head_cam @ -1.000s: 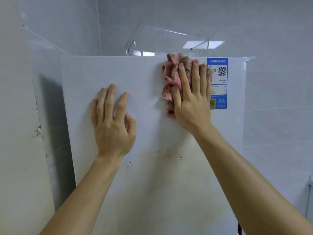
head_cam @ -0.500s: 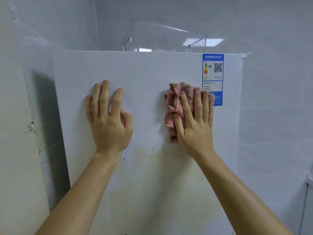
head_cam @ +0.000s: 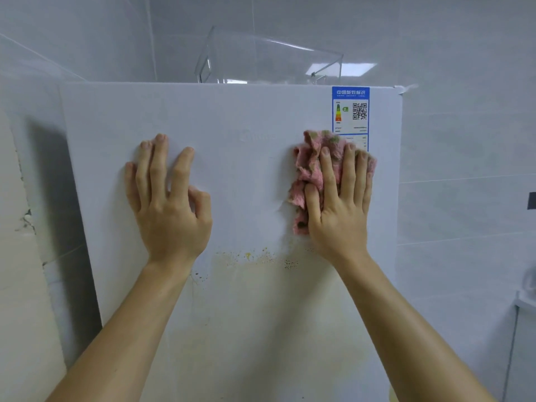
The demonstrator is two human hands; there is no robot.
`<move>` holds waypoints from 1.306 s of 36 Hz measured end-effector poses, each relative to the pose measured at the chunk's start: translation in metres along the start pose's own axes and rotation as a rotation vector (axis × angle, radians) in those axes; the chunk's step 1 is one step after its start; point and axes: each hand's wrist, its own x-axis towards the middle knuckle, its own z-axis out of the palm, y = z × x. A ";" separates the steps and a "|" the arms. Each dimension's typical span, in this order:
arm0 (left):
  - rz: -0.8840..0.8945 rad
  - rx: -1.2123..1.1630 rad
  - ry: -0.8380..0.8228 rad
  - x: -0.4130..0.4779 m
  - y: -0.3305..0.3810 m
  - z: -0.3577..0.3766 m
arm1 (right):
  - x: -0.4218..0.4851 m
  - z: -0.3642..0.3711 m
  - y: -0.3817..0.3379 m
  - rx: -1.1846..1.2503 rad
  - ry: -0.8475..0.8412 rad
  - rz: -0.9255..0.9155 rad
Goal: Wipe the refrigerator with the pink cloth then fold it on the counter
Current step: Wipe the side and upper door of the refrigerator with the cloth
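Note:
The white refrigerator door (head_cam: 246,117) fills the middle of the view. My right hand (head_cam: 338,204) presses the crumpled pink cloth (head_cam: 310,163) flat against the door's upper right, just under the blue energy label (head_cam: 350,110), whose lower edge the cloth covers. My left hand (head_cam: 168,198) rests flat on the door at the left, fingers apart, holding nothing. Yellowish-brown speckled stains (head_cam: 255,256) run across the door just below both hands.
A clear plastic container (head_cam: 269,62) stands on top of the refrigerator. Grey tiled walls (head_cam: 464,169) lie behind and to the right; a chipped white wall (head_cam: 23,256) is close on the left. A white fixture (head_cam: 529,288) shows at the right edge.
My right hand has slid the cloth down from the door's top edge to just below the label. My left hand stays flat on the door.

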 end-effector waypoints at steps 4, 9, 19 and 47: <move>0.002 0.006 -0.004 -0.001 0.000 0.000 | -0.010 -0.007 0.011 0.009 -0.053 -0.025; 0.007 0.008 -0.042 0.000 -0.001 -0.002 | 0.035 -0.008 0.016 0.009 -0.049 0.012; 0.020 -0.004 -0.027 0.000 -0.004 -0.001 | 0.059 -0.016 0.032 -0.003 -0.070 0.139; -0.023 -0.062 -0.050 0.001 -0.001 -0.004 | -0.038 -0.018 0.039 0.048 -0.076 0.384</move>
